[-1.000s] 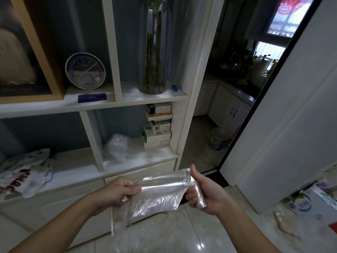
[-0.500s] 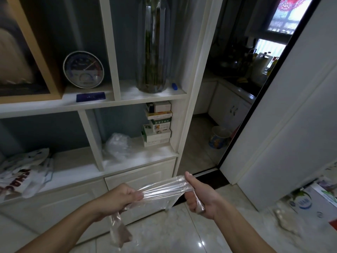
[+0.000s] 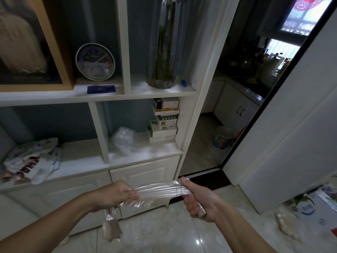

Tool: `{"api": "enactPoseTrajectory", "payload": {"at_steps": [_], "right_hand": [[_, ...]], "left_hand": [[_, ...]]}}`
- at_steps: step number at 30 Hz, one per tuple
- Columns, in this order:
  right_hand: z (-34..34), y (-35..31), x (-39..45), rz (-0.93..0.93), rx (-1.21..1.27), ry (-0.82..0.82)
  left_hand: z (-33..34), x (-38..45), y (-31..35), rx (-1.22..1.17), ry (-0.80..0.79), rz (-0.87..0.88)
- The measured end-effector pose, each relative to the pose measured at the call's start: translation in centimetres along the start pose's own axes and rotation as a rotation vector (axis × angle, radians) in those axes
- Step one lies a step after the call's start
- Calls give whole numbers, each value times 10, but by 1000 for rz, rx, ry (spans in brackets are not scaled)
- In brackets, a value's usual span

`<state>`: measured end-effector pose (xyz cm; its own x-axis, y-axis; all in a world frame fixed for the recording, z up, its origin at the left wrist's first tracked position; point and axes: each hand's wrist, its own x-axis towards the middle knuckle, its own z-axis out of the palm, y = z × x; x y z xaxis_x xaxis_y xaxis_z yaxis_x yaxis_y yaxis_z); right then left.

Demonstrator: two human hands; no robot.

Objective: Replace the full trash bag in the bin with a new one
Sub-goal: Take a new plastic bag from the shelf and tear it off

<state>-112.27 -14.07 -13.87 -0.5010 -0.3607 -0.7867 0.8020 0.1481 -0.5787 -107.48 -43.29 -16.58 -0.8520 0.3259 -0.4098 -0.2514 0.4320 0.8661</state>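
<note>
Plastic, a clear trash bag [image 3: 156,191], stretches taut between both hands above the floor: left hand [image 3: 116,195] fisted around one end, a tail dangling below; right hand [image 3: 197,199] clenched on the other.

Clear trash bag [image 3: 156,191] bunched, stretched taut horizontally

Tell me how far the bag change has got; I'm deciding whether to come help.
Early. Done: a clear new bag has been fetched. In hand: the left hand and right hand grip its ends, pulling it taut and bunched, not yet opened. Left: opening it and fitting it. A small bin stands in the far doorway; whether it's the one, or its old bag is out, I can't tell.
</note>
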Motion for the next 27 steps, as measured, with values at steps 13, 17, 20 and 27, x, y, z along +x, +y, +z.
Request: {"api": "enactPoseTrajectory", "payload": {"at_steps": [13, 17, 20, 27], "right_hand": [[21, -33, -32, -314, -95, -140], [29, -33, -36, -331, -139, -117], [32, -32, -40, -342, -186, -138], [33, -32, -41, -435, -262, -133]], "left_hand": [[46, 8, 43, -221, -193, 5], [46, 13, 56, -314, -53, 128], [45, 16, 73, -455, 53, 266], [51, 25, 101, -386, 162, 352]]}}
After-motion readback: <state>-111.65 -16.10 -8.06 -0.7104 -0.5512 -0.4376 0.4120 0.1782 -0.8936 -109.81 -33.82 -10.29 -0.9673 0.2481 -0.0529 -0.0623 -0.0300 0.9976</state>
